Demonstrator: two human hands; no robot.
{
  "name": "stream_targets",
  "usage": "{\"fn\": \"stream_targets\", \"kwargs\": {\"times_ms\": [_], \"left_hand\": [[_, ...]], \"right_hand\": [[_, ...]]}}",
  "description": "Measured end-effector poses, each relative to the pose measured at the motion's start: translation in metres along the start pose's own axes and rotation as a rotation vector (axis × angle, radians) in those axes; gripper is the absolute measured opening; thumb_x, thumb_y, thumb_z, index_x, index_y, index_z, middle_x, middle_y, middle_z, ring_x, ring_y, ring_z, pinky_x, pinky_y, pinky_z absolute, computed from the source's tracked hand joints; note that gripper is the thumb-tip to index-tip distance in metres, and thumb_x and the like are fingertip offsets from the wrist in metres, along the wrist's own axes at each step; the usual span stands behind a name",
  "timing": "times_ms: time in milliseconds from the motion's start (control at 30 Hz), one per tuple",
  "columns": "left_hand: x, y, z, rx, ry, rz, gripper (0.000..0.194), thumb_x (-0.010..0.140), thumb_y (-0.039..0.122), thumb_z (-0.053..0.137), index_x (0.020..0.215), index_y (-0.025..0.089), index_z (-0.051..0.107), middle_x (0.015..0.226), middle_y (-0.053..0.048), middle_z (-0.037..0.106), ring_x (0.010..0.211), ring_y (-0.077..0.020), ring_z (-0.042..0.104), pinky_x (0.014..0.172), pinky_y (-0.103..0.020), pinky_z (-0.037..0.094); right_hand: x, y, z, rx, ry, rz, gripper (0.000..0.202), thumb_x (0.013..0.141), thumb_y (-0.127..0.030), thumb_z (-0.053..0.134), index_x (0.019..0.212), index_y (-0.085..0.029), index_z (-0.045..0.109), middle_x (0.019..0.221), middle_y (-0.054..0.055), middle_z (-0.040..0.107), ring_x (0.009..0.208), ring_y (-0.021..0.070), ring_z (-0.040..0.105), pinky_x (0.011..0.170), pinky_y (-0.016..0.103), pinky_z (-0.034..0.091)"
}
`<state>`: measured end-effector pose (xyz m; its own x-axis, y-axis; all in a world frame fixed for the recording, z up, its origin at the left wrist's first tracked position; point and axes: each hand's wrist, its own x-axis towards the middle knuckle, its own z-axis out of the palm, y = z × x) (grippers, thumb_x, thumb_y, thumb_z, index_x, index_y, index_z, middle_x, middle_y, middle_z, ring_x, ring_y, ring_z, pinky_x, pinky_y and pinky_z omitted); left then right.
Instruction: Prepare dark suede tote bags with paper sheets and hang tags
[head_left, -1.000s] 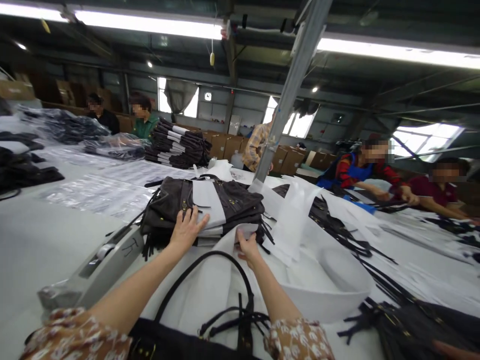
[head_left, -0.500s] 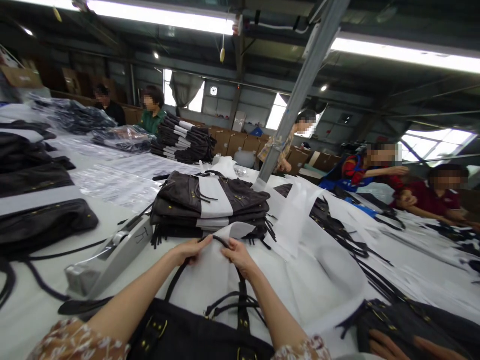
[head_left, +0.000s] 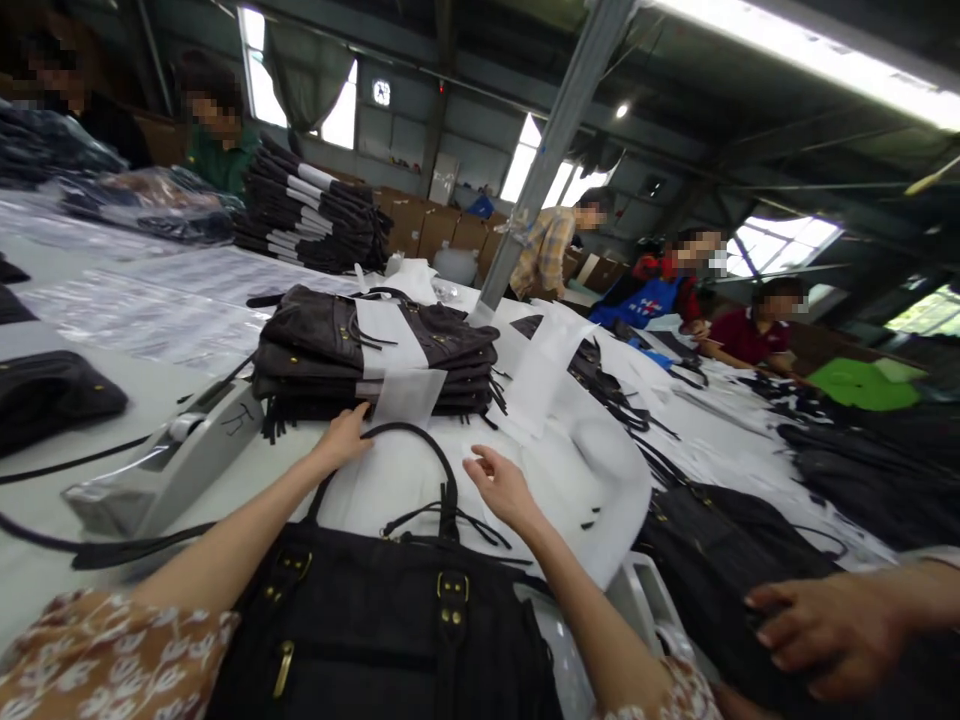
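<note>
Black and unbanded as far as it shows, the bag lies flat on the table, nearest the body, its handle arched up toward the stack. Left hand is beside that handle, fingertips close under the stack's front edge; whether it grips anything, I cannot tell. Right hand is loosely open, fingers part-curled and holding nothing, over white paper. Bags in the stack carry pale bands, and so do those in the far pile, so wrapping looks done there. On the near bag, it looks not yet done. One loose paper end hangs over the stack's front.
</note>
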<state>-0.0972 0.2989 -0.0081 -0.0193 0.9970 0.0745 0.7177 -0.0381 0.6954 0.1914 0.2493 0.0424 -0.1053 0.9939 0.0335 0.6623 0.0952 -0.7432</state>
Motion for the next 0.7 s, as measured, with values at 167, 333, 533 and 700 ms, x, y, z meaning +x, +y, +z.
{"fn": "stream_targets", "kwargs": {"times_ms": [167,333,533,700], "left_hand": [[-0.052,0.003,-0.031,0.037,-0.031,0.232,0.059,0.077,0.036,0.053,0.131,0.013,0.048,0.133,-0.014,0.052,0.125,-0.028,0.046,0.107,-0.043,0.034],[-0.124,-0.009,-0.076,-0.134,-0.178,0.123,0.051,0.078,0.046,0.051,0.121,0.018,0.058,0.126,-0.009,0.059,0.111,-0.0257,0.057,0.096,-0.039,0.047],[-0.201,-0.037,-0.097,-0.2,-0.401,0.097,0.041,0.073,0.024,0.049,0.108,0.03,0.069,0.117,0.002,0.067,0.114,-0.0223,0.057,0.109,-0.038,0.035],[-0.234,-0.035,-0.118,-0.09,-0.508,0.051,0.051,0.066,0.016,0.052,0.11,0.038,0.068,0.137,0.007,0.053,0.131,-0.0255,0.042,0.115,-0.042,0.021]], "right_hand": [[-0.093,-0.029,-0.021,-0.023,-0.222,-0.197,0.032,0.087,-0.028,0.047,0.114,-0.023,0.064,0.102,0.004,0.069,0.093,0.0191,0.062,0.087,0.033,0.046],[-0.184,-0.028,-0.01,-0.217,-0.661,-0.43,0.05,0.072,-0.009,0.05,0.113,-0.034,0.064,0.125,0.002,0.06,0.127,0.0253,0.044,0.106,0.044,0.031],[-0.204,-0.007,0.002,-0.384,-0.606,-0.476,0.035,0.078,-0.012,0.049,0.104,-0.032,0.064,0.112,0.004,0.062,0.131,0.025,0.036,0.112,0.053,0.011],[-0.184,-0.018,-0.004,-0.229,-0.238,-0.445,0.024,0.087,-0.017,0.041,0.1,-0.024,0.06,0.102,0.005,0.063,0.105,0.0208,0.054,0.1,0.038,0.034]]}}
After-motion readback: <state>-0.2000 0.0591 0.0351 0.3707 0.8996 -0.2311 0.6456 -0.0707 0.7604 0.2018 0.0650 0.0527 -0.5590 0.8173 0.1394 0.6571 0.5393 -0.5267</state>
